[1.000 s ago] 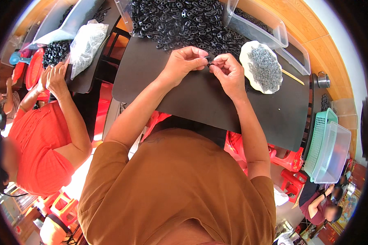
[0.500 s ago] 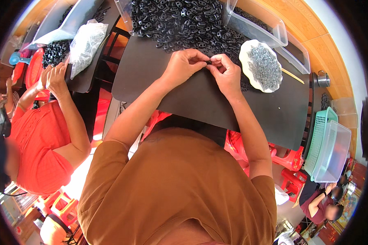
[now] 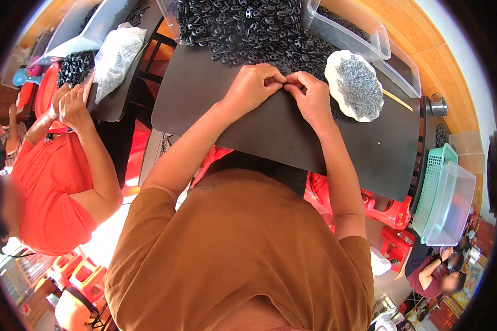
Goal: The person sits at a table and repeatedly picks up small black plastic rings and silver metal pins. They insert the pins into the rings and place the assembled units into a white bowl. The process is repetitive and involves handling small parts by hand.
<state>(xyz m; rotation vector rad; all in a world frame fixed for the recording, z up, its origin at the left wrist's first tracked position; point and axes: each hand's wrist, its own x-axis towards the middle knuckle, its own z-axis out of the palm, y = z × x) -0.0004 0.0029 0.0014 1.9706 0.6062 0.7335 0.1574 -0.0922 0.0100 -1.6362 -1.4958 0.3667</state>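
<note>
Over the dark table (image 3: 190, 88), my left hand (image 3: 252, 88) and my right hand (image 3: 311, 98) meet fingertip to fingertip. Both are closed in a pinch on one small black plastic piece (image 3: 285, 84), mostly hidden by the fingers. Just beyond them spreads a heap of black oval plastic pieces (image 3: 248, 33), many with two holes. To the right of my right hand stands a cream dish with a wavy rim (image 3: 333, 74), filled with small silvery metal pieces (image 3: 359, 85) too fine to make out singly.
Clear plastic bins (image 3: 348, 36) border the heap. A thin wooden stick (image 3: 397, 101) lies beside the dish. At the right are a metal cup (image 3: 438, 105), a green basket (image 3: 433, 187) and a clear tub (image 3: 453, 207). A co-worker in red (image 3: 61, 193) sits left, near a plastic bag (image 3: 119, 60).
My hands stay together on the small black piece, with slight finger movement and my right hand a little further right. At the left, the co-worker's hands and head have shifted slightly.
</note>
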